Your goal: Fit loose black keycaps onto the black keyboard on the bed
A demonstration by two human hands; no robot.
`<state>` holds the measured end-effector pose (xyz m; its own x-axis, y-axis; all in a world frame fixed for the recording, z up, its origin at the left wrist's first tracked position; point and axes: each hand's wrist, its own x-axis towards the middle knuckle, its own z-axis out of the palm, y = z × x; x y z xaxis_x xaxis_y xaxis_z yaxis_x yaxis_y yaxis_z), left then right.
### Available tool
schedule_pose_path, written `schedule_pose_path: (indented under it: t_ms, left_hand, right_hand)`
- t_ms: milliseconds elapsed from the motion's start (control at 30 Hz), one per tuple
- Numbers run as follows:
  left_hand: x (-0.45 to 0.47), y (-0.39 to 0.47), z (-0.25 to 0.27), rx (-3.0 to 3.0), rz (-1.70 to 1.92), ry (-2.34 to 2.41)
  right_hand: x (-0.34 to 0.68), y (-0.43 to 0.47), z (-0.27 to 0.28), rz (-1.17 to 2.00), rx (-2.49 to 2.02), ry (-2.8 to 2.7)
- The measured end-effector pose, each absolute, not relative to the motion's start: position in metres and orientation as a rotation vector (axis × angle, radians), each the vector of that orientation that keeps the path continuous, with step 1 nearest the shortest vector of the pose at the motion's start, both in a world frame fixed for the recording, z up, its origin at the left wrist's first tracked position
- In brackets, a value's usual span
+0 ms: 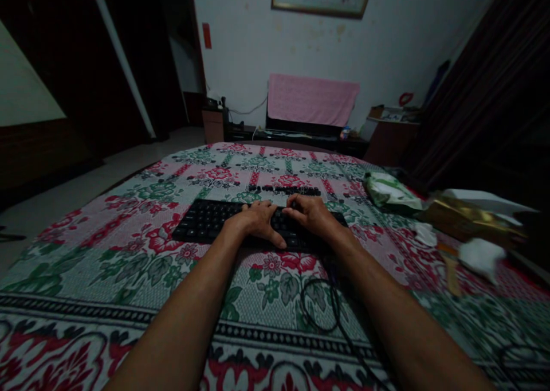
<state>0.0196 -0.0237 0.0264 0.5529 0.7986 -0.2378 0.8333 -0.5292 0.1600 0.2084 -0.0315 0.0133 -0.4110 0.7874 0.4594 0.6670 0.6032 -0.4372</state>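
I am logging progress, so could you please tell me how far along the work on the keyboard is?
Done: a row of detached black keycaps lies on the floral sheet just beyond the keyboard. In hand: the left hand rests on the keys while the right hand pinches at the far edge. Left: most keys at the keyboard's left end remain seated.

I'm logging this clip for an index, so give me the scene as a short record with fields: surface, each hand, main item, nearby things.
surface: floral cloth in red, green and white
main item: black keyboard, lying flat on the cloth
left hand: resting palm down on the keys, thumb stretched out
right hand: on the keys, fingers curled at the far edge
cable: looped on the cloth between the forearms
loose keycaps: in a row beyond the keyboard
right side: green packet, white tissue
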Motion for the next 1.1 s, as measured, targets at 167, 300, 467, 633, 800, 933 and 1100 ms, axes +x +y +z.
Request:
schedule_pose_path:
  t_ms: [167, 300, 467, 633, 800, 933, 1100]
  left_hand:
    - [0.019, -0.023, 0.026, 2.516, -0.221, 1.376]
    - [0.019, -0.024, 0.027, 2.519, -0.208, 1.374]
    - [0.019, -0.023, 0.028, 2.505, -0.195, 1.354]
    - [0.019, -0.02, 0.026, 2.506, -0.201, 1.358]
    - [0.019, -0.021, 0.027, 2.505, -0.187, 1.36]
    - [0.02, -0.025, 0.028, 2.504, -0.21, 1.366]
    - [0.022, -0.027, 0.025, 2.494, -0.199, 1.385]
  right_hand:
    - [0.217, -0.013, 0.009, 0.534, -1.168, -2.013]
    - [0.218, -0.001, 0.013, 0.754, -1.175, -2.003]
    - [0.213, 0.005, 0.026, 0.945, -1.206, -2.067]
    - [0.212, 0.012, 0.031, 1.053, -1.241, -2.061]
    - [0.212, 0.011, 0.031, 0.979, -1.25, -2.129]
    - [0.21, -0.001, 0.032, 0.606, -1.201, -2.242]
    - [0.209, -0.018, 0.034, 0.374, -1.16, -2.289]
